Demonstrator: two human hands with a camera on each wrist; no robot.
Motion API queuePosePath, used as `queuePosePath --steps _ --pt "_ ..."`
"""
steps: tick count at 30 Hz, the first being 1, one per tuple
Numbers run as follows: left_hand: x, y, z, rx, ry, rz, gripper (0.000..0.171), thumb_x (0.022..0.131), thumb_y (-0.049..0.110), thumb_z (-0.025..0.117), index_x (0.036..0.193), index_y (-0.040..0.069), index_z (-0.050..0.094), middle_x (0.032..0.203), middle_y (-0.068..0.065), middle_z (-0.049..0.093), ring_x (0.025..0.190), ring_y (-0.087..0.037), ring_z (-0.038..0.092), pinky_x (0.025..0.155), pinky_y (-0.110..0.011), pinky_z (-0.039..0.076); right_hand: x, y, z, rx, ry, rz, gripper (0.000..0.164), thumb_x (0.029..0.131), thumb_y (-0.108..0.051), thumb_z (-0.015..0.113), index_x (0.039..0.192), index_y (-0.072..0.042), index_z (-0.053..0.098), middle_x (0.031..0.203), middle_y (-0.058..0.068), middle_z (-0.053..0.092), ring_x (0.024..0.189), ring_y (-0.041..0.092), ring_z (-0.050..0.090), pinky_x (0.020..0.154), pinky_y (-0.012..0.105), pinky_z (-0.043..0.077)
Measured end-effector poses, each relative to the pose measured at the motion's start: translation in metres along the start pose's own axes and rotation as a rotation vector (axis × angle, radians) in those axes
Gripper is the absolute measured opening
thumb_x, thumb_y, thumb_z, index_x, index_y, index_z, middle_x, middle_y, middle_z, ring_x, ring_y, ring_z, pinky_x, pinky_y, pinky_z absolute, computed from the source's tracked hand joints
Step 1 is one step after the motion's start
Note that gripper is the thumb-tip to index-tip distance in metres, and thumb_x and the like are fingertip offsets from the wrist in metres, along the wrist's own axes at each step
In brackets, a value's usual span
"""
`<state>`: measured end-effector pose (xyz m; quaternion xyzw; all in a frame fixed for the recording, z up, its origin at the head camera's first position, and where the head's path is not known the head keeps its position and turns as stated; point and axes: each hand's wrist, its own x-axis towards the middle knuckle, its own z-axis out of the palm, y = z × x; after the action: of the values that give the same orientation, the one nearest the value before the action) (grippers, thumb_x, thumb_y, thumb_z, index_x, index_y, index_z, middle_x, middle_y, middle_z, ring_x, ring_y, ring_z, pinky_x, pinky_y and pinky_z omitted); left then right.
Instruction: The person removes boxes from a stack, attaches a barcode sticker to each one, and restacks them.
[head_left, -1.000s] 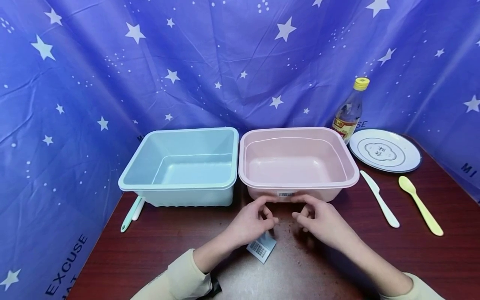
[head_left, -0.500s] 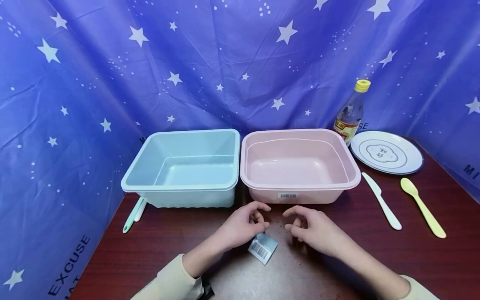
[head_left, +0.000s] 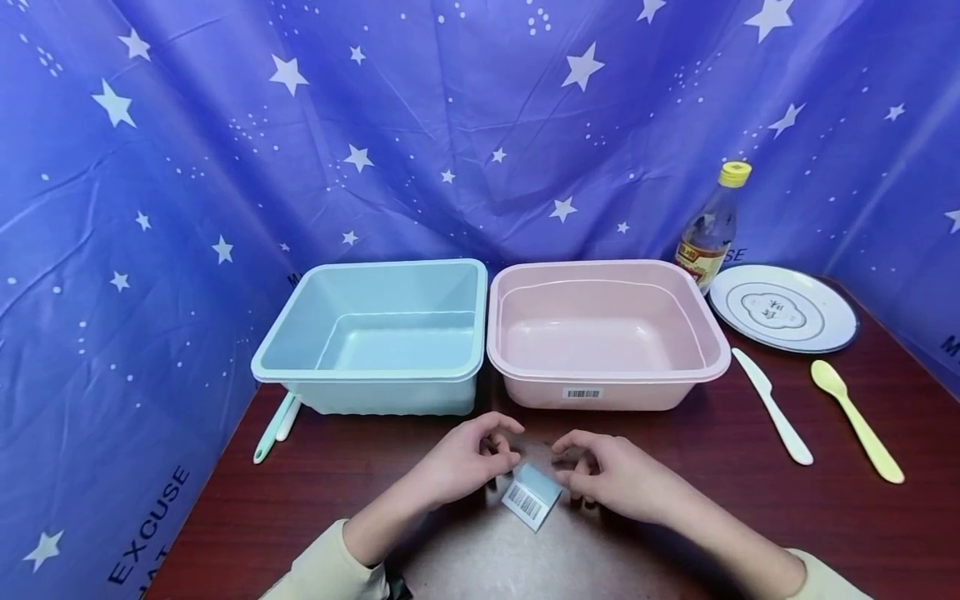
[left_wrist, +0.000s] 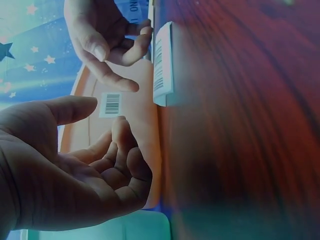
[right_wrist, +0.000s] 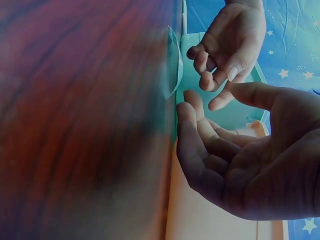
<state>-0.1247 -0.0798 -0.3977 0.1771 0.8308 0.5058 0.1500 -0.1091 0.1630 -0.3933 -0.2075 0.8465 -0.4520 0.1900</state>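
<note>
My left hand [head_left: 467,457] and right hand [head_left: 618,475] hover close over the table, facing each other with fingers loosely bent and nothing held. Between them on the tabletop lies a small folded grey-blue card [head_left: 534,495] with a white barcode label. The right fingertips overlap its right edge in the head view; in the left wrist view the barcode card [left_wrist: 163,65] stands slightly raised off the wood. Beyond the hands a light blue basin [head_left: 375,396] stands at left and a pink basin [head_left: 637,393] at right, side by side.
At right lie a white plastic knife [head_left: 776,412] and a yellow spoon [head_left: 862,425]. Behind them are a white plate [head_left: 825,321] and a yellow-capped bottle [head_left: 708,237]. Green and white handles [head_left: 273,429] poke out beside the blue basin. A starry blue curtain [head_left: 420,108] closes the back.
Both hands have drawn back from the pink basin's front wall toward the person and spread slightly apart, uncovering its barcode sticker and more of the card. The head view has shifted slightly.
</note>
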Motion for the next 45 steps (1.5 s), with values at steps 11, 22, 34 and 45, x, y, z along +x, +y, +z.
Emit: queuePosePath --steps 11,22,34,45 --pt "-0.0008 -0.0046 0.0019 0.088 -0.118 -0.066 0.025 0.091 0.006 0.067 0.116 0.006 0.068 0.082 0.002 0.062 0.074 -0.011 0.057 0.067 -0.026 0.045 -0.0015 0.0023 0.0076 0.122 -0.082 0.009 0.031 0.095 -0.014 0.067 0.122 -0.002 0.061 0.076 0.004 0.067 0.060 0.017 0.061 0.047 0.028 0.049" --pt "-0.0004 -0.0042 0.0031 -0.001 -0.165 -0.092 0.017 0.093 0.000 0.061 0.106 0.000 0.073 0.077 -0.002 0.065 0.062 -0.013 0.055 0.053 -0.021 0.044 0.0008 0.0036 0.0074 0.121 -0.052 -0.015 0.034 0.092 -0.012 0.069 0.123 0.001 0.061 0.084 0.004 0.071 0.071 0.019 0.063 0.054 0.028 0.050" --pt "0.0059 -0.0052 0.0044 -0.119 0.073 -0.056 0.010 0.091 0.012 0.075 0.094 0.004 0.079 0.077 -0.001 0.070 0.062 -0.010 0.061 0.055 -0.026 0.051 0.0040 0.0007 0.0035 0.054 0.085 -0.067 0.023 0.094 -0.013 0.070 0.115 -0.006 0.065 0.097 0.005 0.070 0.075 0.017 0.065 0.060 0.030 0.054" --pt "0.0053 -0.0009 0.0076 -0.357 0.099 -0.035 0.015 0.090 0.005 0.073 0.102 -0.004 0.076 0.088 -0.012 0.075 0.069 -0.009 0.065 0.065 -0.026 0.056 0.0026 -0.0016 0.0055 -0.089 0.394 -0.233 0.021 0.086 -0.004 0.078 0.101 -0.016 0.071 0.092 -0.005 0.061 0.075 0.006 0.059 0.063 0.026 0.051"
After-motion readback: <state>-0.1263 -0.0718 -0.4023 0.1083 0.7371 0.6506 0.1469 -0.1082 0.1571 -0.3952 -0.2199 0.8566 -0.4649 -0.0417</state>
